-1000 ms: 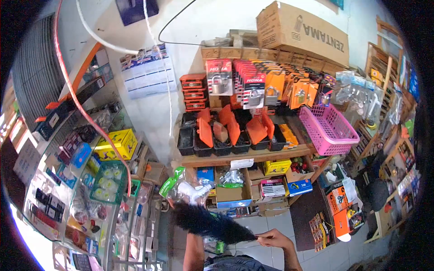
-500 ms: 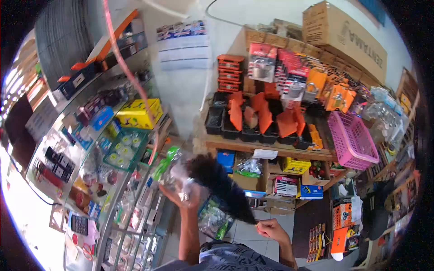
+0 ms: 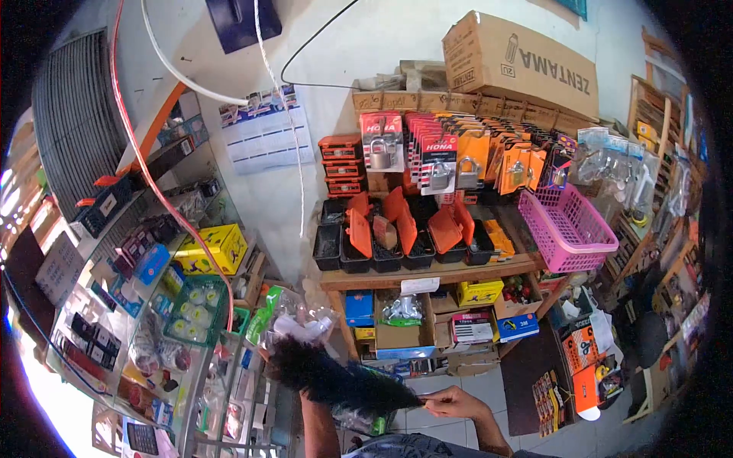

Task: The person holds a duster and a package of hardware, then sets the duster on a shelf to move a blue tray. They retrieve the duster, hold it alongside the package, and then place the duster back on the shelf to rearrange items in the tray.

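My right hand [image 3: 456, 403] grips the thin handle of a black feather duster [image 3: 336, 375], its fluffy head reaching to the left. Behind the duster, my left hand [image 3: 308, 400] is mostly hidden, with the wrist showing below the feathers. It holds up a clear plastic bag [image 3: 294, 319] of white plastic fittings with a bright green header. The feathers overlap the lower part of this bag. Another bag with green labels [image 3: 366, 421] lies low down, partly hidden by the duster.
A glass display counter [image 3: 200, 382] runs along the left, with a green basket [image 3: 200, 309] on it. Ahead, a wooden shelf [image 3: 427, 273] carries black bins with orange lids, hanging padlocks [image 3: 440, 172] and a pink basket [image 3: 569, 229]. Small boxes [image 3: 472, 328] sit underneath.
The view has shifted, and shelf items sit further left. The duster's head has swung down and left, from beside the bag to across its lower part and my left hand.
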A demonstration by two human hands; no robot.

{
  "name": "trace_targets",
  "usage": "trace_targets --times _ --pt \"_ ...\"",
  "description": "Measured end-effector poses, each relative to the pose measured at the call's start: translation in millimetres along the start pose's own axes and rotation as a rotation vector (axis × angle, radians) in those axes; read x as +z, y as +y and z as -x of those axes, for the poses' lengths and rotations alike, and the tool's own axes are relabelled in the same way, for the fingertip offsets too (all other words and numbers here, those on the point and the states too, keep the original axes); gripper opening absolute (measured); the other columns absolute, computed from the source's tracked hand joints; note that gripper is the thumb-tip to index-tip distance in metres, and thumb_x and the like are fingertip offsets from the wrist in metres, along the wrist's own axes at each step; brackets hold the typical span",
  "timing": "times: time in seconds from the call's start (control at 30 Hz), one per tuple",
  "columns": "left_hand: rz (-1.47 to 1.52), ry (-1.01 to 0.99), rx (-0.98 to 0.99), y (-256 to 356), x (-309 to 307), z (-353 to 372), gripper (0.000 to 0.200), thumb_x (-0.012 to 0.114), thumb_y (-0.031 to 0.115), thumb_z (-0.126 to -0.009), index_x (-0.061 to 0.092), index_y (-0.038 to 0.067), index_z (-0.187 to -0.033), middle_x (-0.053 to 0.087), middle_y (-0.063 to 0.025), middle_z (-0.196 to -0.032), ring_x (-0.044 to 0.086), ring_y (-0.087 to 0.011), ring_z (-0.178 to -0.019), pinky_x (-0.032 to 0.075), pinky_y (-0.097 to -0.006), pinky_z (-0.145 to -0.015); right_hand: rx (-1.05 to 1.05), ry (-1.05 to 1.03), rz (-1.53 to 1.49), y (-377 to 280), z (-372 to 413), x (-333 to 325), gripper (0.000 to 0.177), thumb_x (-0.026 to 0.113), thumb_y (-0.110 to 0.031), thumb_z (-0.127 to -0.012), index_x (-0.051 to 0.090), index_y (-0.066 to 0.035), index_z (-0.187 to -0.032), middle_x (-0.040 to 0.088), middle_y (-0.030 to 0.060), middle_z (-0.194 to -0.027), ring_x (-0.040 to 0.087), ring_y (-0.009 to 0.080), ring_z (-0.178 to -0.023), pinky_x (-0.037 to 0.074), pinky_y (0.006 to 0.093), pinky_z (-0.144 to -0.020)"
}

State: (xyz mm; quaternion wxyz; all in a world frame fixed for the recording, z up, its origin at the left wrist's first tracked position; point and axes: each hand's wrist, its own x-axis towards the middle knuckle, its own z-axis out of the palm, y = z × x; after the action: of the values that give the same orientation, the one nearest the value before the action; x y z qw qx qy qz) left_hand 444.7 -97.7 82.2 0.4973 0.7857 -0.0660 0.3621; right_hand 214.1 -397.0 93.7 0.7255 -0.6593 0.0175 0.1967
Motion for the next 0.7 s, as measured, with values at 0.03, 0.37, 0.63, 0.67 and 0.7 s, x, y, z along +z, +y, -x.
trace_targets --times 0.03,0.37,0.63,0.67,0.7 --pt "-0.084 0.048 0.117 22.9 -1.1 -2.9 0.076 0.037 0.064 -0.087 0.039 0.006 -0.135 0.051 -0.0144 -0.126 0.046 -0.0328 -0.120 0.025 -0.0542 -0.107 -0.001 0.053 -0.079 2.3 1.7 0.1 0.030 0.057 -0.024 -0.094 0.065 0.001 -0.107 0.054 -0.0007 -0.068 0.045 0.0042 -0.059 0.037 0.0197 -0.050" --pt "0.128 0.169 0.225 62.7 6.1 -3.6 0.068 0.038 0.059 -0.089 0.042 0.008 -0.134 0.050 -0.0141 -0.131 0.048 -0.0327 -0.118 0.032 -0.0513 -0.103 0.000 0.112 -0.022 22.5 17.1 5.3 0.034 0.056 -0.028 -0.095 0.062 -0.003 -0.118 0.050 -0.0035 -0.064 0.043 0.0037 -0.055 0.036 0.0196 -0.050" --pt "0.499 0.238 0.063 66.0 7.8 -1.4 0.063 0.044 0.055 -0.089 0.045 0.007 -0.130 0.053 -0.0136 -0.126 0.053 -0.0302 -0.113 0.040 -0.0487 -0.099 -0.050 0.138 -0.037 18.6 11.5 27.8 0.031 0.054 -0.024 -0.096 0.064 0.002 -0.110 0.049 -0.0016 -0.063 0.041 0.0040 -0.054 0.033 0.0207 -0.047" --pt "0.534 0.255 0.038 66.2 7.4 -0.8 0.063 0.044 0.055 -0.089 0.045 0.007 -0.129 0.054 -0.0135 -0.126 0.053 -0.0299 -0.112 0.041 -0.0484 -0.098 -0.038 0.125 -0.036 15.9 8.8 28.5 0.031 0.054 -0.024 -0.096 0.064 0.002 -0.110 0.049 -0.0016 -0.063 0.041 0.0040 -0.054 0.033 0.0207 -0.047" --pt "0.566 0.275 0.012 66.3 6.8 -0.2 0.062 0.045 0.054 -0.088 0.046 0.007 -0.129 0.054 -0.0135 -0.125 0.054 -0.0296 -0.111 0.042 -0.0480 -0.098 -0.019 0.093 -0.063 13.1 4.5 28.0 0.031 0.053 -0.025 -0.096 0.064 0.002 -0.107 0.050 -0.0016 -0.064 0.041 0.0038 -0.054 0.033 0.0205 -0.047"
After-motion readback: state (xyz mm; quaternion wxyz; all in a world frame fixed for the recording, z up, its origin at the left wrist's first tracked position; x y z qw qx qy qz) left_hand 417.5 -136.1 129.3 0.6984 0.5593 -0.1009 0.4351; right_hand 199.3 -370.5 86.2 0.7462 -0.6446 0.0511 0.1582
